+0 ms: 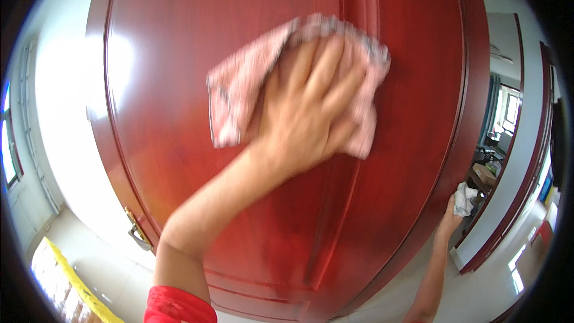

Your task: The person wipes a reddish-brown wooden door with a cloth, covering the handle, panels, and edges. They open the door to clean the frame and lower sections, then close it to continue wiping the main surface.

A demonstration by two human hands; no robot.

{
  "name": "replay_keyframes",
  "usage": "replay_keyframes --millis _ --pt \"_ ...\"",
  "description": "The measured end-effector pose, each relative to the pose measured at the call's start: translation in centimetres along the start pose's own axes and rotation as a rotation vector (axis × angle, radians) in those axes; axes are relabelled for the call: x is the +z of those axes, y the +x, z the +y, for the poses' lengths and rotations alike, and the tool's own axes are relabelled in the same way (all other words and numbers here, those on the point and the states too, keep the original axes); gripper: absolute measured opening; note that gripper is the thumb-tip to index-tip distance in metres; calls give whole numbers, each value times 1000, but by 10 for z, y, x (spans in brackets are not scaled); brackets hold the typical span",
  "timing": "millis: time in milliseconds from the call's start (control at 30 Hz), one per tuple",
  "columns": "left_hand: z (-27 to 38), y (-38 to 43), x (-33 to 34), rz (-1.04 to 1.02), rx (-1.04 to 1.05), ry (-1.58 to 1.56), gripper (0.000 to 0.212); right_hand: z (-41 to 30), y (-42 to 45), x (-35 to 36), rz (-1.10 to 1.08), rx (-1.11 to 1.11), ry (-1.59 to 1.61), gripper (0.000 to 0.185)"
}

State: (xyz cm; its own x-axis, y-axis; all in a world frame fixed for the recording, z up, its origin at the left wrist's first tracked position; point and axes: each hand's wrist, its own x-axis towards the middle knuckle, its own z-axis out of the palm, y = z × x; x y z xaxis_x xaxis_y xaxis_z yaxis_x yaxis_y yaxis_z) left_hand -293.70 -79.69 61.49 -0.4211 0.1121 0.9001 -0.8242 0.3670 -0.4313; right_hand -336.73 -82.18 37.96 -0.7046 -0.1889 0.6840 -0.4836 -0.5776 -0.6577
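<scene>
A red-brown wooden door (417, 76) with moulded panels fills the middle of the view. My left hand (305, 103) lies spread on a pink cloth (251, 80) and presses it against the door's face; hand and cloth are blurred. The cloth has a grey patterned edge, and its left part hangs folded past my fingers. At the lower right, my right hand (452, 213) grips a bunched white cloth (465, 199) beside the door's right edge. Whether that hand touches the edge, I cannot tell.
A metal lever handle (139, 231) sits low on the door's left side. A yellow-edged box or stack (71, 282) stands on the tiled floor (105, 255) at lower left. Past the right edge, a doorway shows a cardboard box (484, 174) among clutter.
</scene>
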Motion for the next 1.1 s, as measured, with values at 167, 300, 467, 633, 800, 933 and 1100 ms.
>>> replay_keyframes --millis 167,300,467,633,800,933,1100 --pt "46 -102 -3 -294 13 -16 70 -65 -46 24 -102 -42 106 45" --pt "77 -160 1 -447 418 -52 64 -86 -64 46 -249 -68 84 50" --pt "10 -150 -9 -370 417 -220 68 -108 -97 67 -185 -33 88 43" --pt "-41 4 -13 -175 231 -13 64 -106 -95 69 -50 -137 61 44" --pt "-107 137 1 109 609 559 51 -80 -97 64 14 -23 -17 47" --pt "-168 217 0 165 312 576 42 -80 -110 76 68 -11 -69 51" --pt "-167 184 2 258 159 419 46 -85 -107 78 128 26 9 49"
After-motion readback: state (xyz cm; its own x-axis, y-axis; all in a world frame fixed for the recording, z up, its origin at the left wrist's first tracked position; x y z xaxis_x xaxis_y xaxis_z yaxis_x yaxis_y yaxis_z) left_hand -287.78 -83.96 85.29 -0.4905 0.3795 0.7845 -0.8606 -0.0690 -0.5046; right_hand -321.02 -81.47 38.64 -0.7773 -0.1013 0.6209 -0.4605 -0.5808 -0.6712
